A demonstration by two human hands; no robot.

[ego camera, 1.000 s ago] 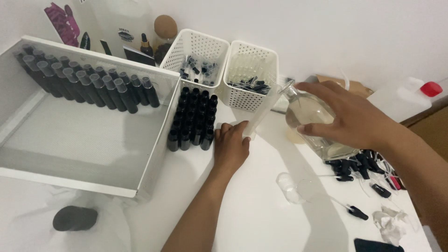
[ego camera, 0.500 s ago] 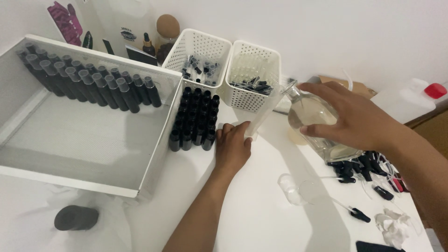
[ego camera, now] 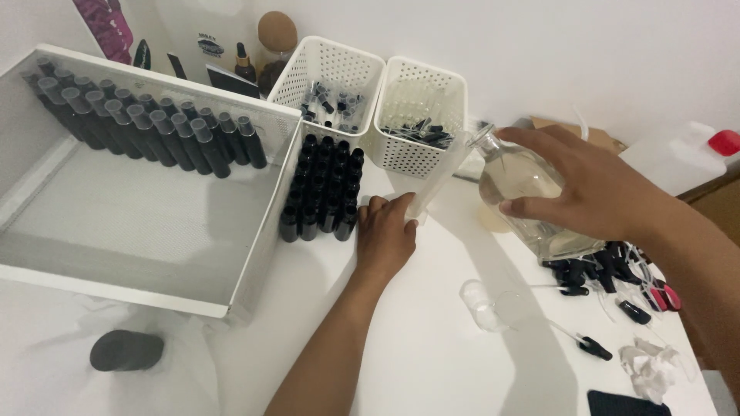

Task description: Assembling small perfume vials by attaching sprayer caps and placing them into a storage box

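Glass bottle (ego camera: 532,202) of pale liquid is tilted in the right hand (ego camera: 593,192), fingers wrapped over its shoulder, neck pointing left toward a slim clear tube (ego camera: 438,179). Left hand (ego camera: 385,235) rests on the white table (ego camera: 432,339), fingers closed round the tube's lower end, holding it leaning with its top near the bottle mouth. Can't tell if liquid is flowing right now

Progress, judging by layout: two rows of dark vials with grey caps (ego camera: 146,127) stand along the back wall of the big white tray (ego camera: 254,231), so that batch looks finished. Block of small black bottles (ego camera: 324,185) sits on the table just beside the tray's right wall and next to the left hand; can't tell whether they hold anything. Most of the tray floor is bare

Two perforated white baskets (ego camera: 370,92) behind hold loose small parts. Black spray pumps with dip tubes (ego camera: 593,270) lie scattered under the right forearm, not fitted, so capping looks still to do. Small clear funnel-like piece (ego camera: 493,304) lies on the table, dark round lid (ego camera: 127,350) at lower left
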